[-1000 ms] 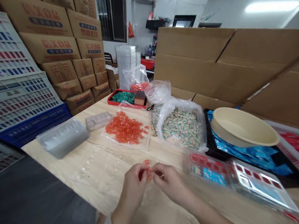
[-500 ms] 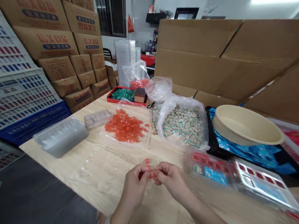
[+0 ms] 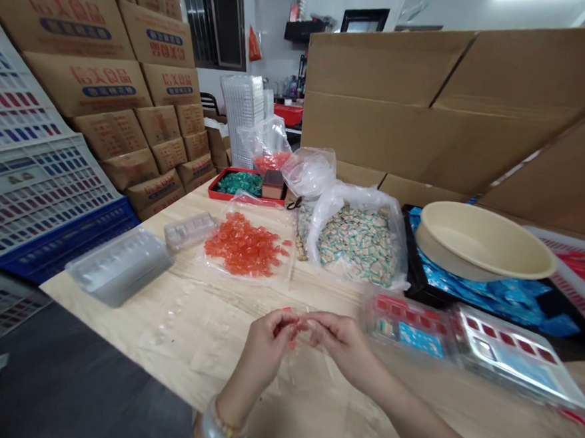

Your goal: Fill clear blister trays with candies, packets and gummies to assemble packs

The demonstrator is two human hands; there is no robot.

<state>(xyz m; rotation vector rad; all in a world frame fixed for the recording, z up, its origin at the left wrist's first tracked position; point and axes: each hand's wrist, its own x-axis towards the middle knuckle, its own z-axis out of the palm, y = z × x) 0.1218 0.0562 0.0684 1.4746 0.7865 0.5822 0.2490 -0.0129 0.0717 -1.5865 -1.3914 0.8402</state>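
My left hand and my right hand meet low over the table, fingertips pinched together on a small orange-red piece. Its exact kind is too small and blurred to tell. Under the fingers, more orange-red shows on what looks like a clear plastic tray, mostly hidden by my hands. Just beyond lies a heap of small translucent orange-red pieces on a clear plastic sheet. An open bag of small green-and-beige packets stands to its right.
Clear plastic trays are stacked at the left. Filled clear packs lie at the right, beside a cream basin over blue packets. A red tray holds green pieces. Cartons and crates stand at left.
Both hands have risen slightly, with the fingertips drawn closer together over the orange-red pieces. The pieces on the clear tray beneath are now more covered. My left wrist's bracelet shows more fully.
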